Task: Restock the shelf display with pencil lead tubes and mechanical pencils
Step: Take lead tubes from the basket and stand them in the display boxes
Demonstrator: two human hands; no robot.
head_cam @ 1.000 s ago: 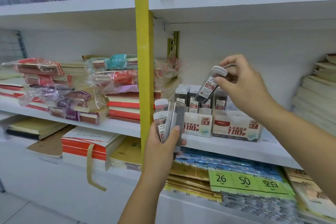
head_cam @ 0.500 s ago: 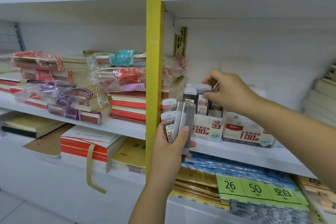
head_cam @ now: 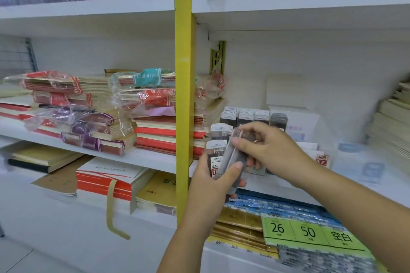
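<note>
My left hand [head_cam: 213, 182] grips a bundle of pencil lead tubes [head_cam: 218, 153], grey with white caps and red labels, in front of the middle shelf. My right hand [head_cam: 268, 150] has its fingers and thumb pinched on one tube [head_cam: 238, 150] at the right side of that bundle. Behind the hands, a white display box [head_cam: 319, 158] on the shelf holds several upright lead tubes [head_cam: 246, 116] in rows. No mechanical pencils are visible.
A yellow upright post [head_cam: 184, 95] stands just left of my hands. Wrapped notebook stacks [head_cam: 88, 117] fill the shelf to the left; paper stacks [head_cam: 392, 122] sit at the right. A white box [head_cam: 295, 117] stands behind the display. Green price labels [head_cam: 310, 231] lie on the lower shelf.
My right hand left the tube it carried in the display box and came back down to the bundle in my left hand, where it now pinches another tube.
</note>
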